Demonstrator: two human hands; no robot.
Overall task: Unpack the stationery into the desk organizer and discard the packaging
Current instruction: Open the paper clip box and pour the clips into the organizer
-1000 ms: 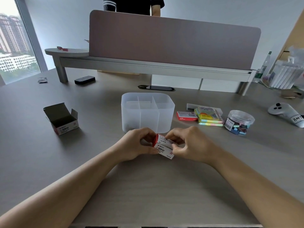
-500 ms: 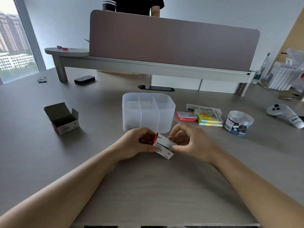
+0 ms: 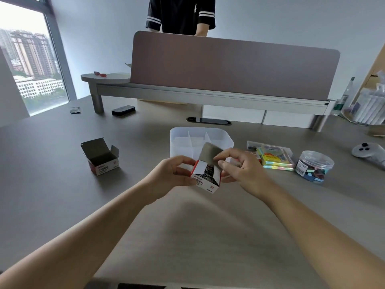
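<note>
Counter (image 3: 62,184) surface is spreading grey and wide under everything I am seeing, with a mauve divider panel (image 3: 233,65) standing along its far side. Just past my hands the translucent white desk organizer (image 3: 181,142) is sitting upright, its inner walls splitting it into compartments. Off to the left, well apart, an opened cardboard box (image 3: 101,156) is standing with its flaps up. To the right of the organizer a stack of coloured sticky notes (image 3: 275,157) is lying flat, and beside that a clear round tub (image 3: 313,165) of small coloured pieces is resting.

I am holding the small red-and-white paper clip box (image 3: 206,178) in the air between both hands, just in front of the organizer and above the counter. Its grey lid flap is tipping up and back, and dark metal clips are showing inside the mouth. My left hand (image 3: 173,174) is gripping the box's left side with curled fingers. My right hand (image 3: 239,167) is pinching the raised flap between thumb and fingertips, its other fingers loosely spread.
</note>
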